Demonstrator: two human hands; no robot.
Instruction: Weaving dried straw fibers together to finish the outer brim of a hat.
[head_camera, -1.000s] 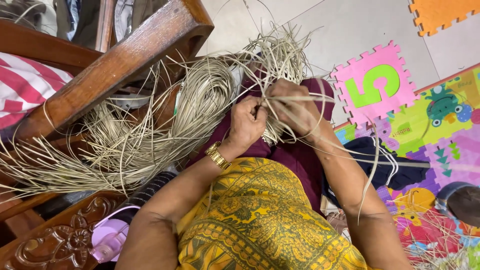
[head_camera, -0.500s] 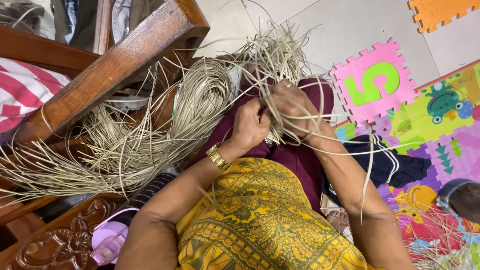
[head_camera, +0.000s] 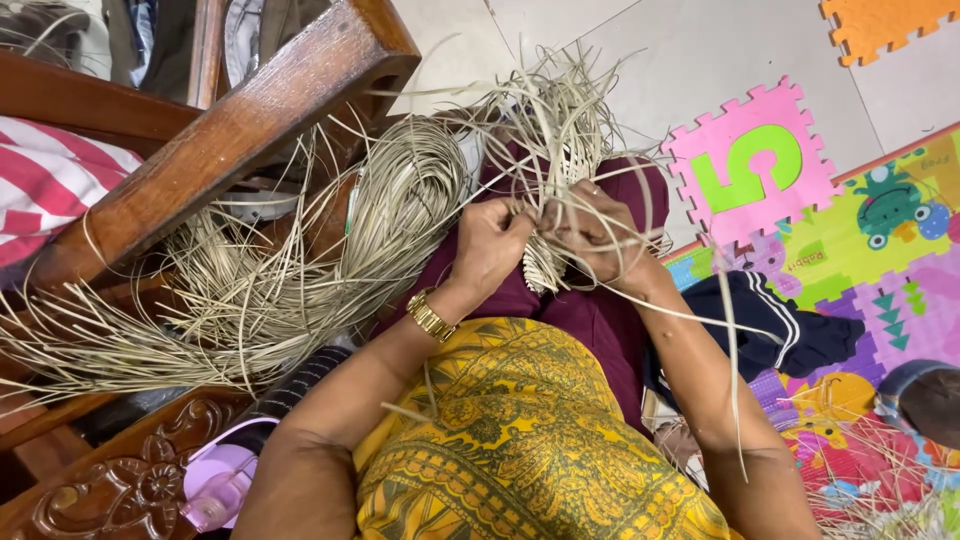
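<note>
My left hand (head_camera: 490, 245), with a gold watch on its wrist, pinches pale straw strands at the edge of a small woven straw piece (head_camera: 548, 265) resting on my lap. My right hand (head_camera: 600, 230) grips the same woven piece from the other side, fingers closed around strands. Loose strand ends (head_camera: 560, 110) fan up and outward above both hands. I wear a yellow patterned top and a maroon skirt (head_camera: 600, 320).
A big looped bundle of straw strips (head_camera: 290, 270) lies left of my lap, against a carved wooden chair frame (head_camera: 230, 130). A red-striped cushion (head_camera: 50, 180) is far left. Colourful foam puzzle mats (head_camera: 750, 160), dark cloth (head_camera: 790, 320) and scattered strands lie right.
The view has shifted slightly. Both hands have worked the strands and the woven piece has turned a little between them; the loose ends above have swung.
</note>
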